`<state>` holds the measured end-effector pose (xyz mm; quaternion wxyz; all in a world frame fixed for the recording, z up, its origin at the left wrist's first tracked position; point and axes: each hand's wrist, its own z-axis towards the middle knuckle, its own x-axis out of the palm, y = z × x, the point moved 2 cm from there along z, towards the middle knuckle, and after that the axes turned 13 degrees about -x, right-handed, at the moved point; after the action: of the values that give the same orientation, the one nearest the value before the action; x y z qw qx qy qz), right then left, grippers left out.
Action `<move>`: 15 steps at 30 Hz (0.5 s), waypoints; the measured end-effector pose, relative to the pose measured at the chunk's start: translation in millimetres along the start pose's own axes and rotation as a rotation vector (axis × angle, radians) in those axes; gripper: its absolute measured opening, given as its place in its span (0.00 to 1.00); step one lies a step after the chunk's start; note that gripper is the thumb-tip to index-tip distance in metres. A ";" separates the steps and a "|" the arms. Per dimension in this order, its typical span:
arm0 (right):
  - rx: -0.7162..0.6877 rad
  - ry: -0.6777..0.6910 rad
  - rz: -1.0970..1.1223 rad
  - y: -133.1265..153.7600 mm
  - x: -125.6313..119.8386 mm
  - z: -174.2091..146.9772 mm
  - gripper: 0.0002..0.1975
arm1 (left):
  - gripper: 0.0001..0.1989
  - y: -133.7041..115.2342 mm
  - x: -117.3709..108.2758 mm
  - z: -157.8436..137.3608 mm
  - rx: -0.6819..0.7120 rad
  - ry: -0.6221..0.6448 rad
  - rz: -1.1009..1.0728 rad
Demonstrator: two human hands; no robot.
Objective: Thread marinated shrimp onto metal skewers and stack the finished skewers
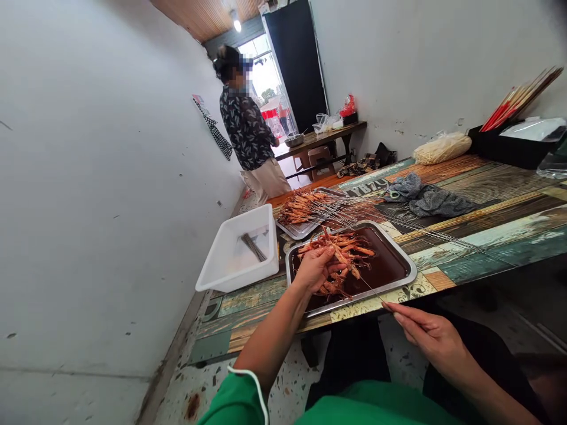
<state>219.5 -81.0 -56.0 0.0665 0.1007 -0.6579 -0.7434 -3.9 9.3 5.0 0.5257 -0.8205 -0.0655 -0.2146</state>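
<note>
My left hand (315,268) pinches a reddish-orange food piece (343,257) with thin, spindly ends. It is above a metal tray (410,271) of dark brown liquid, where more such pieces (361,250) lie, mostly to the left. My right hand (427,333), near the table's front edge, grips a thin metal skewer (371,288) between thumb and fingers. The skewer points up and left, and its far end meets the lower end of the held piece. How deep it goes in is hidden.
Behind stands a second tray (305,231) with skewered pieces (299,206). At left, a white tub (237,268) contains thin metal skewers (253,247). Grey cloths (436,200), loose skewers (452,237) and a black box (491,147) lie right. A person (248,130) stands beyond the table.
</note>
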 end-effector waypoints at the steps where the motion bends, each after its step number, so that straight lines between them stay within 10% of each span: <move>1: -0.005 0.000 -0.008 -1.8 -1.7 -0.6 0.22 | 0.13 0.1 0.5 -0.1 -0.004 0.004 -0.001; 15: 0.096 -0.031 0.170 5.0 9.1 3.5 0.25 | 0.13 2.3 7.0 -3.6 -0.026 0.011 0.022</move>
<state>209.7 -80.4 -51.1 0.1142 0.0363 -0.6998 -0.7042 2.1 4.2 7.3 0.5177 -0.8268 -0.0504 -0.2142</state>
